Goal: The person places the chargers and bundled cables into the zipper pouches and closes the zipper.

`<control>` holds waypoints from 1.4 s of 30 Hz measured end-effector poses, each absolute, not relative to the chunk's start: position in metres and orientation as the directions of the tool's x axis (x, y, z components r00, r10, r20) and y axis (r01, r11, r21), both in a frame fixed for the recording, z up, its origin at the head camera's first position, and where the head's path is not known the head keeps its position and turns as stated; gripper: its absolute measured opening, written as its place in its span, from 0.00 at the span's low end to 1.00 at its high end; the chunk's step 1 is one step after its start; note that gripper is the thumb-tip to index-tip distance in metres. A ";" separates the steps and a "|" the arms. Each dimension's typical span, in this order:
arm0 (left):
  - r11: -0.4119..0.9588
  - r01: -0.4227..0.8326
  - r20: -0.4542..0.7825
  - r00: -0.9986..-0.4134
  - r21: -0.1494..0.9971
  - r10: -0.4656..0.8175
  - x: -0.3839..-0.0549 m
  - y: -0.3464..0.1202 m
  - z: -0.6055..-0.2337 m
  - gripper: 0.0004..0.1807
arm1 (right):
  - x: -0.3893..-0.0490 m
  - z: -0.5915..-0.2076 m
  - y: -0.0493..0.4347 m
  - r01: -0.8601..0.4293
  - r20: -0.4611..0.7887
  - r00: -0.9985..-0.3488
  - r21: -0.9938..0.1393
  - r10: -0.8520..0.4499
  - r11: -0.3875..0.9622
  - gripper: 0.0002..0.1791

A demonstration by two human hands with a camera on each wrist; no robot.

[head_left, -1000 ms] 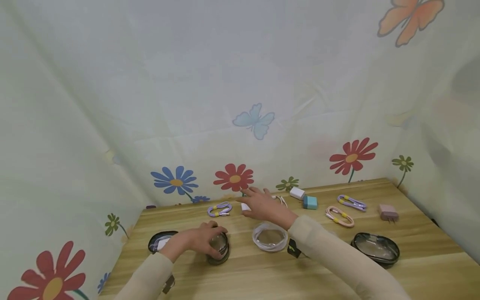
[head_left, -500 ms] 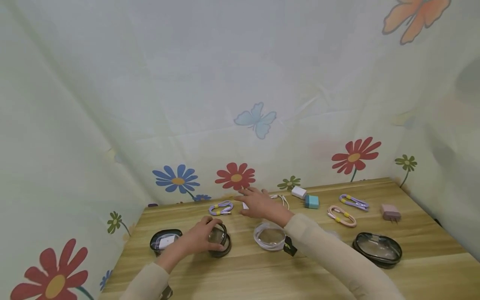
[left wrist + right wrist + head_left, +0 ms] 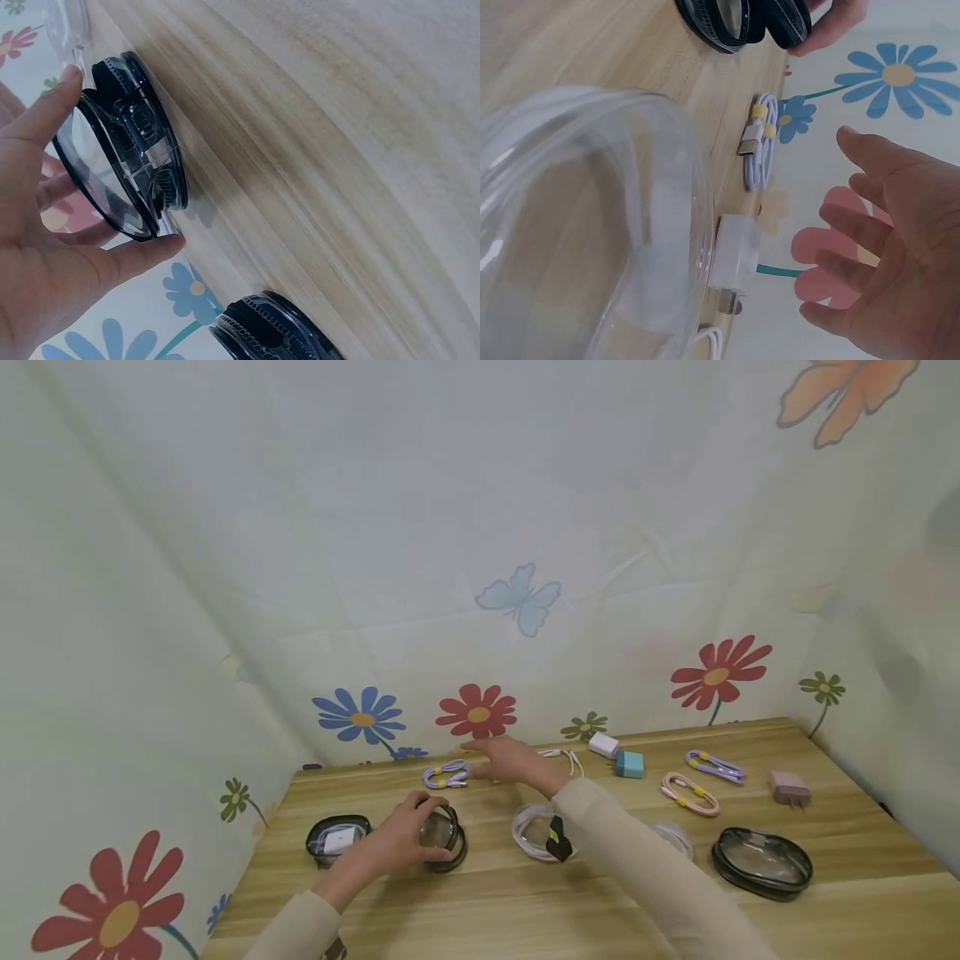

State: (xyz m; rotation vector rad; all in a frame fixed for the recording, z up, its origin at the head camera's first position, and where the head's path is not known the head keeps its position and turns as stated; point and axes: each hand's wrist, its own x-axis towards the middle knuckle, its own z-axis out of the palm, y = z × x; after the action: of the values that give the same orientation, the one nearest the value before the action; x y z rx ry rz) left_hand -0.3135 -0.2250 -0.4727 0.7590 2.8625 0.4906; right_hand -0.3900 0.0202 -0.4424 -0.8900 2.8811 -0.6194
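Observation:
My left hand [image 3: 408,837] holds the raised lid of a small clear case with black trim [image 3: 146,139], thumb on one edge and fingers on the other. The case's lower half rests on the table, a zip showing along its edge. My right hand [image 3: 904,247] is held with fingers spread and nothing in its grasp, above the back of the table. Near it lie a coiled purple cable [image 3: 446,774] with yellow ties and a white charger plug [image 3: 735,253]. In the head view the right hand covers that plug.
A black-trimmed case [image 3: 315,852] at left contains a white plug and cable. White-trimmed clear cases [image 3: 522,843] stand mid-table. Rightward are a white plug [image 3: 603,744], teal plug [image 3: 630,764], pink plug [image 3: 789,787], more coiled cables [image 3: 690,794] and another black-trimmed case [image 3: 761,864].
My left hand has tilted the case's lid up from its lower half. The right hand has shifted left toward the purple cable, and the view has turned slightly left.

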 end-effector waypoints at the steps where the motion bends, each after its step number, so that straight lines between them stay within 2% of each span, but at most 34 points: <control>1: 0.819 0.459 -0.048 -0.863 0.345 0.503 -0.314 -0.225 -0.473 0.44 | -0.393 -0.443 0.019 -0.526 0.056 -0.831 -0.402 -0.553 0.750 0.32; 10: 0.808 0.479 -0.039 -0.852 0.343 0.522 -0.313 -0.227 -0.474 0.45 | -0.418 -0.451 0.018 -0.538 0.089 -0.819 -0.463 -0.567 0.704 0.29; 23: 0.786 0.518 -0.029 -0.829 0.338 0.559 -0.312 -0.226 -0.472 0.44 | -0.439 -0.472 0.018 -0.522 0.030 -0.795 -0.541 -0.605 0.659 0.31; 30: 0.782 0.522 -0.034 -0.824 0.341 0.565 -0.312 -0.227 -0.472 0.43 | -0.440 -0.471 0.012 -0.532 0.012 -0.787 -0.521 -0.617 0.668 0.34; 42: 0.773 0.544 -0.020 -0.813 0.326 0.581 -0.312 -0.227 -0.473 0.44 | -0.447 -0.480 -0.011 -0.482 -0.066 -0.815 -0.474 -0.576 0.736 0.42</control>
State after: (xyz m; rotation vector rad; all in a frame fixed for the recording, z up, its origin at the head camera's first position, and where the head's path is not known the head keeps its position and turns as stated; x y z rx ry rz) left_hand -0.3120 -0.2270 -0.4733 0.9069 2.8445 0.4682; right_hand -0.4469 -0.0108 -0.4799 -0.8424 2.7296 -0.6602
